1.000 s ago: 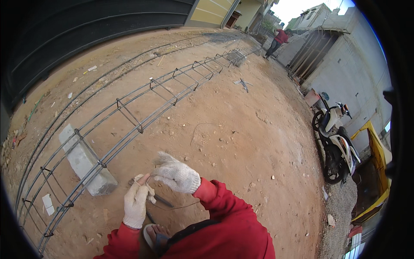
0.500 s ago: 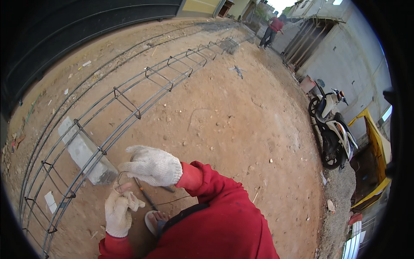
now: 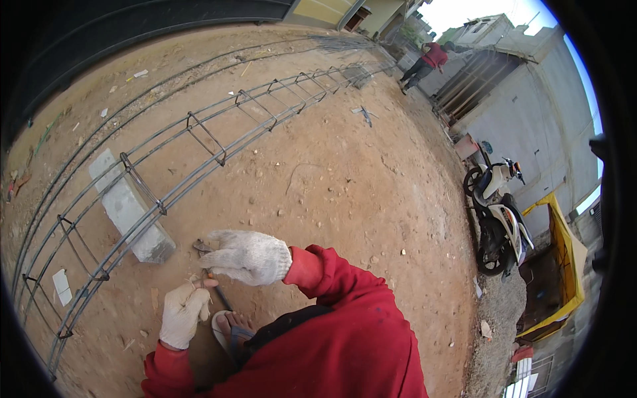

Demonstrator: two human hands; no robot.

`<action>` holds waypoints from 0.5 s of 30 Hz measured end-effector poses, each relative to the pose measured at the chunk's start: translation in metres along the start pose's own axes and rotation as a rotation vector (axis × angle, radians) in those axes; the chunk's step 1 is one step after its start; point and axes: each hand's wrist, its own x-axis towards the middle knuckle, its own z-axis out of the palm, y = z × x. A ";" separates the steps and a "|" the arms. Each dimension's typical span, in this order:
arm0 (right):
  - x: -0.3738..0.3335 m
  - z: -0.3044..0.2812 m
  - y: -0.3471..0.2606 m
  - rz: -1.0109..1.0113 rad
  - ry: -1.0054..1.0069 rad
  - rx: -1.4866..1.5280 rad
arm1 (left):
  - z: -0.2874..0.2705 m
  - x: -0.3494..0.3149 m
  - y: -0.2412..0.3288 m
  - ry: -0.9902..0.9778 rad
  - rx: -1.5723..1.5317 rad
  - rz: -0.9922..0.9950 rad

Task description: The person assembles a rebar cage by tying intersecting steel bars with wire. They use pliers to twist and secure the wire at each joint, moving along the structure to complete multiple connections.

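Note:
My left hand (image 3: 184, 313), in a white knitted glove with a bare fingertip showing, pinches a thin tie wire (image 3: 210, 292). Just above it my right hand (image 3: 249, 259), gloved too, is closed round a dark metal tool that looks like pincers (image 3: 201, 247). The jaws stick out past its fingers, and a dark handle shows below; the palm hides the middle. To the left of both hands runs a long rebar cage (image 3: 192, 179) of bars and square stirrups. A grey concrete block (image 3: 133, 209) lies under the cage.
Loose long bars (image 3: 86, 156) lie beyond the cage, beside a dark gate (image 3: 133, 40). A motorbike (image 3: 494, 222) stands at the right near a yellow-framed cover (image 3: 564, 252). Another person (image 3: 426, 64) in red is far off by the wall. My sandalled foot (image 3: 232, 326) is below my hands.
The wire loop between my hands is no longer seen. My right hand has shifted slightly right, and the tool's jaws now show at its fingertips. The distant person bends further.

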 end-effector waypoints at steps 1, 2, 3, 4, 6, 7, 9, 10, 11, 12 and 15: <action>-0.003 -0.001 -0.001 0.090 -0.115 -0.038 | -0.001 0.002 -0.003 0.004 0.076 0.015; -0.008 -0.002 -0.003 0.187 -0.193 -0.049 | -0.002 0.003 -0.008 -0.001 0.164 0.018; -0.014 -0.002 -0.004 0.275 -0.284 -0.038 | -0.004 0.007 -0.015 -0.030 0.389 0.220; -0.022 0.000 -0.004 0.380 -0.351 -0.078 | -0.010 0.009 -0.023 -0.042 0.623 0.393; -0.036 0.008 -0.002 0.459 -0.555 -0.080 | -0.010 0.008 -0.047 0.072 1.000 0.779; -0.043 0.008 -0.001 0.517 -0.648 0.031 | -0.010 0.001 -0.059 0.003 1.117 0.479; -0.048 0.020 0.009 0.650 -0.899 0.187 | -0.003 -0.005 -0.080 0.026 1.167 0.536; -0.050 0.021 0.014 0.643 -0.953 0.233 | -0.002 -0.007 -0.088 0.014 1.169 0.575; -0.050 0.022 0.019 0.690 -1.021 0.196 | -0.003 -0.007 -0.094 0.029 1.155 0.567; -0.051 0.024 0.021 0.651 -1.004 0.276 | -0.006 -0.006 -0.098 0.054 1.143 0.566; -0.053 0.022 0.039 0.897 -1.078 0.516 | -0.011 -0.005 -0.099 -0.087 1.199 0.445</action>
